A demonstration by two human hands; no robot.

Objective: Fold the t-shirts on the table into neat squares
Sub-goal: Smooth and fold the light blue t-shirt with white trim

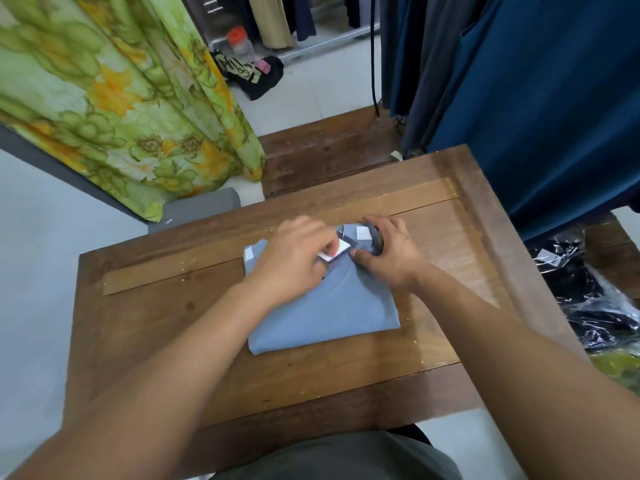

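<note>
Seen from the head camera, looking down over two bare forearms, a blue-grey t-shirt (325,317) lay in the middle of a wooden table (156,323), already folded into a compact, nearly square packet with its round neckline facing up and away from the person. Both hands met at the collar end. The left hand (294,258) had its fingers curled in and pinched a small white tag (336,252) just above the neckline. The right hand (391,258) was cupped over the far right corner of the collar, its fingers bent round the fabric edge and its thumb pressed down on the cloth beside the tag. A second white label (363,233) showed between the right hand's fingers and thumb. Whether the tag was being tucked in or pulled out could not be told. A green and yellow floral curtain (121,98) hung at the left, a grey cloth (197,209) sat just past the table's far left edge, dark blue hanging garments (536,116) filled the right, and plastic-wrapped clothes (588,299) lay low beside the table on the right. The likeliest trouble from here seemed to be the fold itself: a tug on the tag could drag the collar upward and loosen the layers beneath, skewing the square. If the right hand lifted off too early, the top layer might spring open. A tag left poking out would also spoil the neat finish
</note>
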